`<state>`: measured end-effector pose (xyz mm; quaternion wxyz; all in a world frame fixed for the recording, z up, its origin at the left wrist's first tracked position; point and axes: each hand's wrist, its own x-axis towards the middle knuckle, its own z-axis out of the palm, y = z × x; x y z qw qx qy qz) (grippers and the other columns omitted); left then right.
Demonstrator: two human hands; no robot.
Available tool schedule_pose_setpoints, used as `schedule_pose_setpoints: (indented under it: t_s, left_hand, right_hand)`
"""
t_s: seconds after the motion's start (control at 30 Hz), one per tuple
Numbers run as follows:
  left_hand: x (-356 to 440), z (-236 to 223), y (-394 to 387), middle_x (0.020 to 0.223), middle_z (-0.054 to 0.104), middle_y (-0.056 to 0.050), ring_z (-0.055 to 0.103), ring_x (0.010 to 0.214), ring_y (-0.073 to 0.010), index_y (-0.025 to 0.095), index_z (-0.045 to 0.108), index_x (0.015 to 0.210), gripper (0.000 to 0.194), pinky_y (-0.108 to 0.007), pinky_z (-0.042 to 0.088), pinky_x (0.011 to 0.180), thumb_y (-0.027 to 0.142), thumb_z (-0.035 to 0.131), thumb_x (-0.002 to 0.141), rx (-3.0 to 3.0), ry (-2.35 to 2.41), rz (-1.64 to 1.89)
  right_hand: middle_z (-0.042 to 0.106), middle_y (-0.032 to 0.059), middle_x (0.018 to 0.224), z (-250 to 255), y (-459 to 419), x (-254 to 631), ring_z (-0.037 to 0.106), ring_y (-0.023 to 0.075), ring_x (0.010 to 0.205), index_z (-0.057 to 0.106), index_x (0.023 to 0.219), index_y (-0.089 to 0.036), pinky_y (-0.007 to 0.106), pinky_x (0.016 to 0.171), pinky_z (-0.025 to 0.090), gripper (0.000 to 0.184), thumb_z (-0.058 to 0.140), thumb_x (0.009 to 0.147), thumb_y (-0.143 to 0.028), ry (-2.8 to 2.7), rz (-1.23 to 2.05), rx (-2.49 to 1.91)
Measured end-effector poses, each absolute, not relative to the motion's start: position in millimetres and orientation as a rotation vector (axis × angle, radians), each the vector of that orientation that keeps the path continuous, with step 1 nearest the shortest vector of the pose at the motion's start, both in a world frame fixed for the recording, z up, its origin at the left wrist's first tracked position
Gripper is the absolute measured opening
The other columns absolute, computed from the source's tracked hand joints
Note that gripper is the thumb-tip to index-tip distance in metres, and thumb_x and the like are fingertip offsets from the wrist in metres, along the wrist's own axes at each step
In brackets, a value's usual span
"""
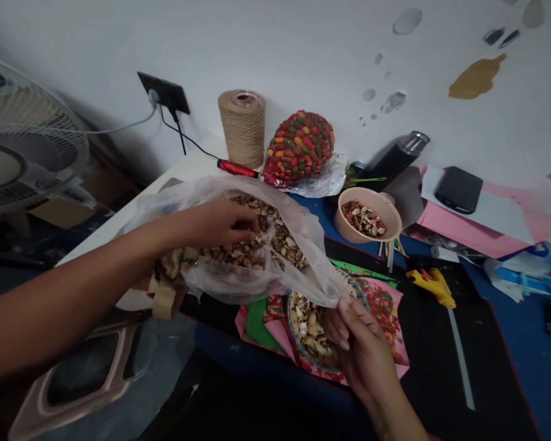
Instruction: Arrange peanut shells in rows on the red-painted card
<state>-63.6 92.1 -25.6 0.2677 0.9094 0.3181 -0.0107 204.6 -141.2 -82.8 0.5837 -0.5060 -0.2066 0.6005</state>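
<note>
A cloudy plastic bag (298, 211) lies spread with its mouth wide, full of small brown and cream pieces that look like nut shells (243, 251). My left hand (224, 223) reaches over these pieces with its fingers curled together; what they hold, if anything, is hidden. Between thumb and fingers, my right hand (362, 337) pinches the bag's near right corner. Below that corner sits a round blue-rimmed basket (290, 327) of larger pale shells (310, 327), partly covered by the bag and my right hand. Red floral paper (386, 306) lies under the basket.
A pink bowl (344, 226) of mixed pieces stands behind. Further back are a twine cone (242, 128), a bead-covered rounded object (303, 147) and a black flask (395, 159). A yellow glue gun (434, 286) lies right; a fan (22, 141) stands left.
</note>
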Motion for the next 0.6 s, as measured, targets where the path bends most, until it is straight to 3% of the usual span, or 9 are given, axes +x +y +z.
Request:
schedule_pose_setpoints:
  t_s: [0.2, 0.43, 0.6]
  left_hand:
    - [-59.9, -19.7, 60.3, 0.102, 0.082, -0.002, 0.073, 0.089, -0.0202, 0.026, 0.078, 0.104, 0.015, -0.029, 0.046, 0.078, 0.026, 0.065, 0.097, 2.509, 0.850, -0.193]
    - [-36.2, -44.5, 52.0, 0.099, 0.079, -0.004, 0.071, 0.088, -0.0237, 0.026, 0.080, 0.098, 0.012, -0.031, 0.046, 0.073, 0.023, 0.073, 0.090, 2.586, 0.871, -0.211]
    - [-43.3, -38.3, 61.5, 0.105, 0.078, -0.005, 0.071, 0.094, -0.0215, 0.023, 0.077, 0.098, 0.010, -0.031, 0.051, 0.084, 0.026, 0.069, 0.092, 2.499, 0.800, -0.018]
  right_hand:
    - [0.038, -0.0067, 0.057, -79.9, -141.0, 200.8, 0.022, 0.0081, 0.052, 0.061, 0.072, -0.020, 0.026, 0.051, 0.021, 0.045, 0.087, 0.090, -0.052, -0.520, 1.419, -1.190]
    - [0.037, -0.0074, 0.058, -79.1, -140.7, 191.9, 0.022, 0.0076, 0.051, 0.061, 0.075, -0.020, 0.027, 0.051, 0.020, 0.044, 0.086, 0.091, -0.053, -0.537, 1.422, -1.177]
    - [0.038, -0.0065, 0.058, -78.3, -144.1, 198.6, 0.024, 0.0081, 0.051, 0.058, 0.070, -0.020, 0.027, 0.051, 0.021, 0.048, 0.086, 0.090, -0.054, -0.528, 1.411, -1.193]
